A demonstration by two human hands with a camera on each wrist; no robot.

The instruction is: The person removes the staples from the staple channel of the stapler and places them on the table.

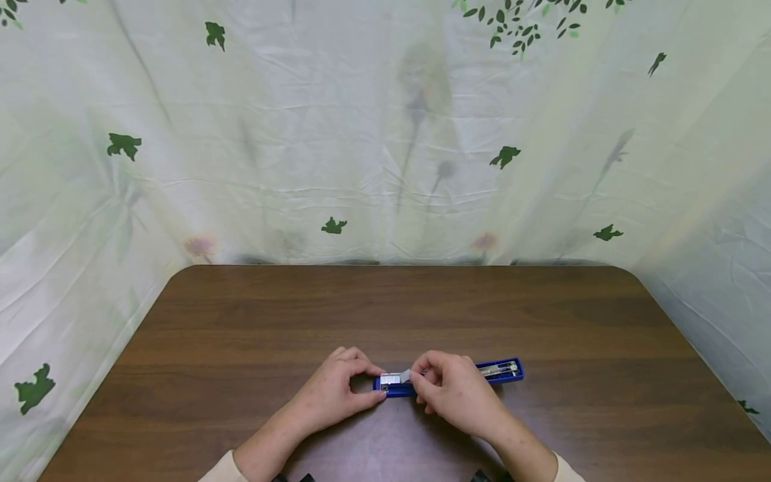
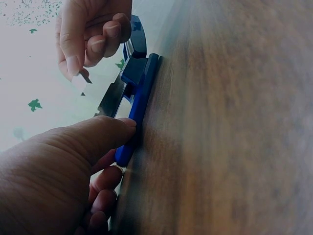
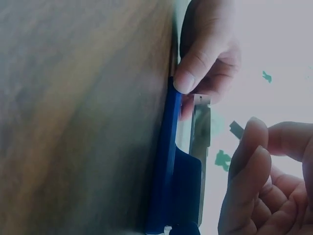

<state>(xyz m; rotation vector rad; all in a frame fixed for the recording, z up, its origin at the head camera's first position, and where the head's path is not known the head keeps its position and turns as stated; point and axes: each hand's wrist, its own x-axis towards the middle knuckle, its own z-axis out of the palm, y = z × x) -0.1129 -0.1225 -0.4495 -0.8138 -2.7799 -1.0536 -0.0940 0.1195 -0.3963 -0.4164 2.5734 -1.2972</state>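
A blue stapler [image 1: 500,371] lies on the table with its top cover swung back to the right. Its metal staple channel [image 3: 199,127] stands exposed above the blue base [image 2: 143,98]. My left hand [image 1: 328,391] grips the left end of the base, thumb on the near side and fingers on the far side. Between thumb and index finger my right hand [image 1: 458,395] pinches a short grey strip of staples [image 3: 236,129], held just above the channel. Its other fingers curl loosely inward.
The brown wooden table [image 1: 241,321] reaches back to a pale curtain [image 1: 337,134] printed with green leaves. Curtains also hang along the left and right sides. Small dark objects [image 1: 480,476] show at the table's near edge.
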